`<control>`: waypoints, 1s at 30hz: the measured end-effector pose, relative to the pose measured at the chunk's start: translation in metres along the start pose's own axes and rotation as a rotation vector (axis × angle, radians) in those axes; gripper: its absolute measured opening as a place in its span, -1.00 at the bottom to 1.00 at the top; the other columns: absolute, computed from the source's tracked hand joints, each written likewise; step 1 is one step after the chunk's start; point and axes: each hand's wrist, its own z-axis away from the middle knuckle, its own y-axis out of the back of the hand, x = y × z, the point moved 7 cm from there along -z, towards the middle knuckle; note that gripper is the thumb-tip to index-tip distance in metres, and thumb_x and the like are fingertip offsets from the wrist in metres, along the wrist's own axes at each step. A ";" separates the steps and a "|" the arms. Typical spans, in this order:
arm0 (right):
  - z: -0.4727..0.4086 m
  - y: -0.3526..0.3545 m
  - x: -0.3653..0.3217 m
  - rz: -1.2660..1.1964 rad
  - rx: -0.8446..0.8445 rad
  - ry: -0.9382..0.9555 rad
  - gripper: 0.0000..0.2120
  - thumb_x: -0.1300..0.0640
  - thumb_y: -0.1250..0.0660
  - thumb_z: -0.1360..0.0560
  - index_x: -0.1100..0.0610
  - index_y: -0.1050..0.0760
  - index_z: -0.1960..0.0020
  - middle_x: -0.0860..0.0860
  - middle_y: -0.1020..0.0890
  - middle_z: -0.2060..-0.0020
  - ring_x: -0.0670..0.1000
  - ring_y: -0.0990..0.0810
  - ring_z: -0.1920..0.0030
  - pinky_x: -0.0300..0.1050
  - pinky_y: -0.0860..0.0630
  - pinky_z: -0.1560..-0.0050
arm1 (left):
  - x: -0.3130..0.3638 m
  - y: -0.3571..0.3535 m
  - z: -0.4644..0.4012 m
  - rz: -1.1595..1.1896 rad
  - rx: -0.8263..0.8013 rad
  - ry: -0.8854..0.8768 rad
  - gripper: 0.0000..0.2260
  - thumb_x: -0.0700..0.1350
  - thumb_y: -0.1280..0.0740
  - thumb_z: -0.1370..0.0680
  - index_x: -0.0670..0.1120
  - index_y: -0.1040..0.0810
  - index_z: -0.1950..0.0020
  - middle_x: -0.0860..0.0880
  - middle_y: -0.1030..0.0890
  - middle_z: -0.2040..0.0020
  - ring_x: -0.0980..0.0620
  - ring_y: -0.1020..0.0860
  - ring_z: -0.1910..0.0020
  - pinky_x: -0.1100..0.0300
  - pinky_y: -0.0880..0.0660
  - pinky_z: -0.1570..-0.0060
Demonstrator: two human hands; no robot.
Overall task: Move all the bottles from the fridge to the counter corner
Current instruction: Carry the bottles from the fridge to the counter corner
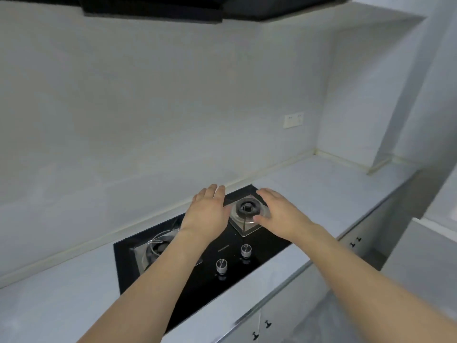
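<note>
No bottle and no fridge is in view. My left hand [207,214] and my right hand [282,214] are both stretched out above a black gas hob [205,276], palms down, fingers apart, holding nothing. They hover on either side of the hob's right burner [247,209]. The counter corner [319,164] lies at the back right, where the pale counter meets two walls.
The pale counter [61,293] runs left to right with the hob set into it. Two silver knobs [221,266] sit at the hob's front. A black extractor hood [173,8] hangs overhead. A wall socket [293,120] is near the corner. Cabinet doors with dark handles [356,241] are below.
</note>
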 end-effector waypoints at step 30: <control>0.058 0.217 0.456 0.116 0.307 -0.724 -0.38 -0.04 -0.23 -0.58 0.08 -0.09 -0.55 -0.01 -0.14 -0.53 0.00 -0.11 -0.52 -0.13 -0.08 -0.46 | 0.473 -0.142 -0.281 0.263 -0.126 -0.709 -0.52 0.05 -0.07 -0.66 -0.09 -0.12 -0.55 -0.08 -0.17 -0.55 -0.06 -0.15 -0.51 0.10 -0.16 -0.44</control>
